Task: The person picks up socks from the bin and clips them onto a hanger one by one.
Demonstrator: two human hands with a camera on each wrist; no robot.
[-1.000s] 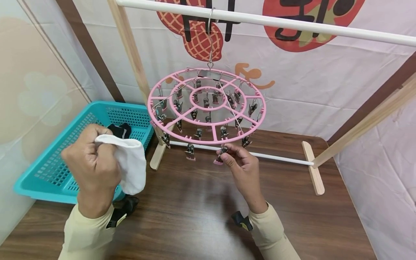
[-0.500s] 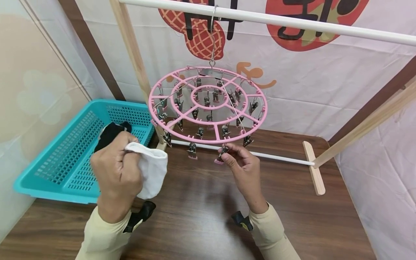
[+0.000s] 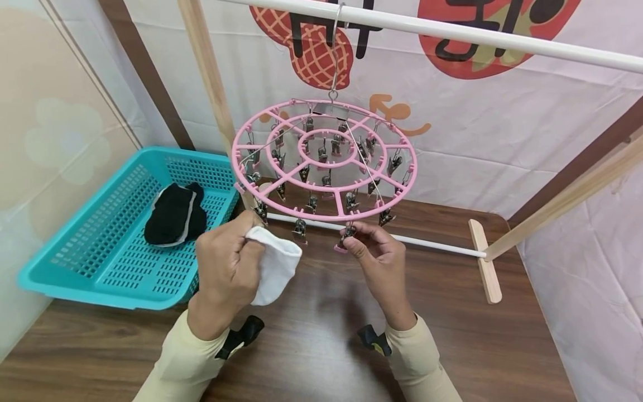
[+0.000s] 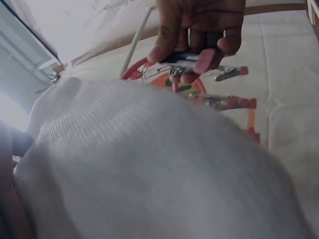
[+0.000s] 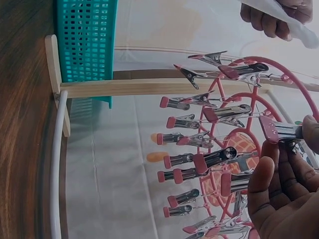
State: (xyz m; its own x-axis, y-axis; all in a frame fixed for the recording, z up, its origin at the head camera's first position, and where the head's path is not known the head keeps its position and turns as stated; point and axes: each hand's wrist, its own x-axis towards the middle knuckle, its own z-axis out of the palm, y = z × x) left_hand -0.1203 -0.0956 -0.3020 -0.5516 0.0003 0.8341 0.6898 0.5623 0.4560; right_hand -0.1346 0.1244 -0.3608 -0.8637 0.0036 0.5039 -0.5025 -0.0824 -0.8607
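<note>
My left hand [image 3: 228, 268] grips a white sock [image 3: 275, 267] by its cuff, and the rest of the sock hangs to the right of the knuckles. In the left wrist view the sock's ribbed cloth [image 4: 149, 159] fills most of the picture. My right hand [image 3: 378, 259] pinches a metal clip [image 3: 346, 237] with pink tips, at the near edge of a round pink drying rack [image 3: 340, 216]. That same clip [image 5: 280, 131] shows between thumb and fingers in the right wrist view. A small gap separates the sock from the pinched clip.
A white rail [image 3: 452, 34] on wooden posts [image 3: 208, 72] carries the rack by a metal hook [image 3: 335, 50]. Several other clips [image 3: 300, 228] dangle from it. On the left, a teal basket [image 3: 100, 298] holds black socks [image 3: 173, 215]. A lower white bar [image 3: 432, 244] crosses behind my right hand.
My left hand has carried the white sock rightward, away from above the basket and closer to the right hand. The right hand keeps pinching the clip in nearly the same place.
</note>
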